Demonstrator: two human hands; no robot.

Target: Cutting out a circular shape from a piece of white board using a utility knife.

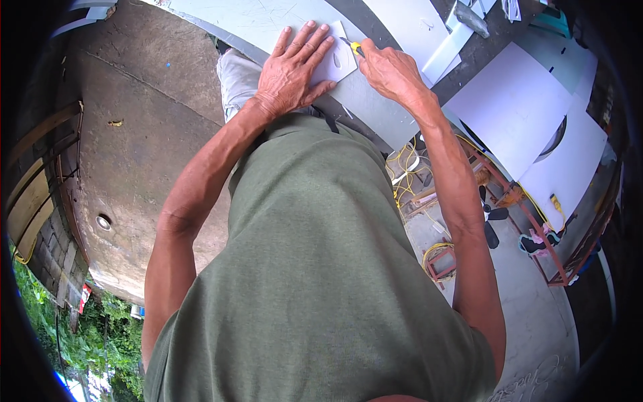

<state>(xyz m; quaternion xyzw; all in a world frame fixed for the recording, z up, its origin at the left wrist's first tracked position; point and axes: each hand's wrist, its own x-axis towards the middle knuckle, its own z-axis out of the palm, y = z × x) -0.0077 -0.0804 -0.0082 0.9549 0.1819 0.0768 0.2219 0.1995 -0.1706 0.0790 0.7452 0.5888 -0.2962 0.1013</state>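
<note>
A small white sheet piece (pixel 342 65) with an oval shape on it lies on the pale work table (pixel 375 100). My left hand (pixel 293 70) is spread flat, its fingers pressing on the sheet's left side. In my right hand (pixel 388 70) is a yellow and black utility knife (pixel 355 47), gripped with its tip pointing left at the sheet's upper right edge. Whether the blade touches the sheet is too small to tell.
Large white sheets (pixel 512 110) rest to the right, near a red metal frame (pixel 519 197). Below them are tangled yellow cords (pixel 404 167) and a black-bladed fan (pixel 492 218). White strips (pixel 445 53) lie at the far right of the table. Bare concrete floor (pixel 147 134) stretches left.
</note>
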